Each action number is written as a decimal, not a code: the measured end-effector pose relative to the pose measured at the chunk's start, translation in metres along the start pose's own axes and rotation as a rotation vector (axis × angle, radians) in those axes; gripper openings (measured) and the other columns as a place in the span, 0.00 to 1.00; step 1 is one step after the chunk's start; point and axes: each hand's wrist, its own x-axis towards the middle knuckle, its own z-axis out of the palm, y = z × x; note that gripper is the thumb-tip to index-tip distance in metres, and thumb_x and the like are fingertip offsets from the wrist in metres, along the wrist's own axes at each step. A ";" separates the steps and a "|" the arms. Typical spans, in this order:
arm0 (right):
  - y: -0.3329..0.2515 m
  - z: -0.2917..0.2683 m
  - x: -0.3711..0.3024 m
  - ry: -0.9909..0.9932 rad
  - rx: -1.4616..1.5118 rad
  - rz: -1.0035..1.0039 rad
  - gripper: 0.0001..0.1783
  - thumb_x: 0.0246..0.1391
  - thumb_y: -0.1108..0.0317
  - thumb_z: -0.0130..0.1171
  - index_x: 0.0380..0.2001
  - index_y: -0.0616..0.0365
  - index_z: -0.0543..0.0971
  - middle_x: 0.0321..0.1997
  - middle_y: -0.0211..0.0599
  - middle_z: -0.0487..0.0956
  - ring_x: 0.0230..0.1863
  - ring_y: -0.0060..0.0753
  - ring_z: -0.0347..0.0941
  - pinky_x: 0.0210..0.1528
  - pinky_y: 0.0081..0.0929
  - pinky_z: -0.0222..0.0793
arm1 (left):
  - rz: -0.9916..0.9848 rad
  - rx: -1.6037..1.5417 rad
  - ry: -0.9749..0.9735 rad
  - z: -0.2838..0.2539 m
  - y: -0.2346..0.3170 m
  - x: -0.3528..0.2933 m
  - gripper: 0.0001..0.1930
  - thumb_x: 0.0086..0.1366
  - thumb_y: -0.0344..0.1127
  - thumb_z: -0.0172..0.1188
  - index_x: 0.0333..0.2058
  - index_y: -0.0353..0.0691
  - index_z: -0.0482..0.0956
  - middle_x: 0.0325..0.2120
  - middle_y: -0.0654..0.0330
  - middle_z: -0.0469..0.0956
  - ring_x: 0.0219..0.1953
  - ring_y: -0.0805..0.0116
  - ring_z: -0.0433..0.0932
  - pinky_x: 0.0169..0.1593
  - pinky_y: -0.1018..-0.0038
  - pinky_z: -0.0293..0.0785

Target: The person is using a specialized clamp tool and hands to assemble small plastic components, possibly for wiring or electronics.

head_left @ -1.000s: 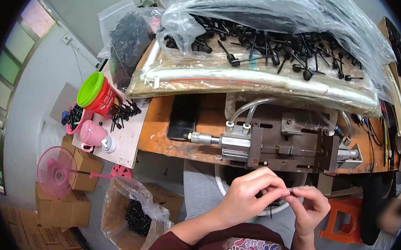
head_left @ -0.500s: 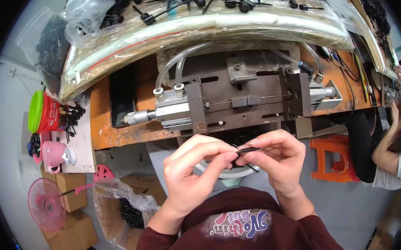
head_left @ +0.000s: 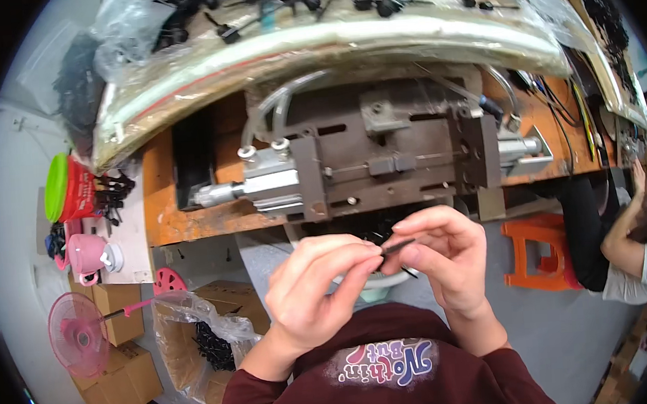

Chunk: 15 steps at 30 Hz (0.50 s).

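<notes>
Above my lap, my left hand [head_left: 314,289] is closed in a pinch at the end of a thin black part [head_left: 399,246], a small stick-like piece whose exact kind I cannot make out. The part points right, into the gap between the parted thumb and forefinger of my right hand [head_left: 447,257]. That right thumb is close beside it; whether it touches is unclear. Just beyond my fingers sits a pale round basin [head_left: 393,280] with black pieces, mostly hidden by my hands. Past it, a brown metal fixture [head_left: 344,182] with a small clamped block [head_left: 392,165] stands on the wooden bench.
Air cylinders [head_left: 273,181] with clear hoses flank the fixture. Behind lies a plastic-covered ledge [head_left: 312,45] heaped with black parts. At left are a pink fan [head_left: 78,334] and a lined carton [head_left: 180,347]. An orange stool [head_left: 533,255] and another person [head_left: 631,255] are at right.
My right thumb and forefinger have come apart from the black part, which my left hand keeps pinched. The view has shifted slightly.
</notes>
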 end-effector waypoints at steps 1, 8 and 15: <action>-0.002 0.004 0.000 0.020 -0.021 0.010 0.16 0.53 0.84 0.62 0.46 0.70 0.76 0.39 0.49 0.83 0.38 0.36 0.83 0.43 0.28 0.80 | 0.032 0.069 0.020 -0.004 0.000 0.001 0.10 0.52 0.19 0.68 0.34 0.33 0.80 0.30 0.55 0.82 0.32 0.63 0.81 0.37 0.74 0.76; 0.006 -0.004 -0.006 0.112 -0.156 -0.020 0.08 0.59 0.77 0.57 0.40 0.70 0.77 0.33 0.49 0.83 0.30 0.33 0.81 0.36 0.25 0.78 | 0.428 0.576 0.457 -0.110 -0.026 0.078 0.08 0.57 0.18 0.63 0.36 0.33 0.78 0.31 0.56 0.80 0.32 0.65 0.78 0.38 0.72 0.74; 0.027 -0.009 -0.021 0.174 -0.202 0.061 0.06 0.58 0.78 0.56 0.38 0.69 0.78 0.30 0.46 0.82 0.27 0.29 0.79 0.33 0.22 0.76 | 0.595 1.441 0.670 -0.307 -0.052 0.255 0.09 0.65 0.38 0.63 0.39 0.41 0.84 0.33 0.66 0.83 0.33 0.77 0.77 0.37 0.80 0.70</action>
